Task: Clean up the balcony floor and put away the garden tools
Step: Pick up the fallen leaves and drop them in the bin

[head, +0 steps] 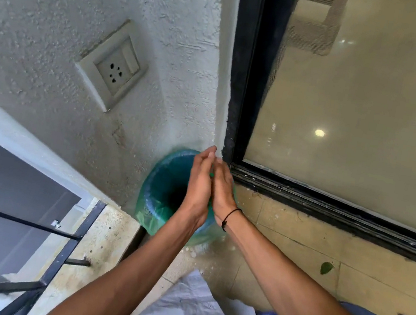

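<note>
Your left hand and right hand pressed palm to palm, fingers straight, holding nothing, above green-lined bin in wall corner. Green leaf on balcony floor, 4 o'clock of bin.

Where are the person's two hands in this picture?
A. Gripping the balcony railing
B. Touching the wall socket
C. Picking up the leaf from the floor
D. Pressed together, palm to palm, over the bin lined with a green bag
D: the left hand and right hand meet with straight fingers above the open bin in the corner.
</note>
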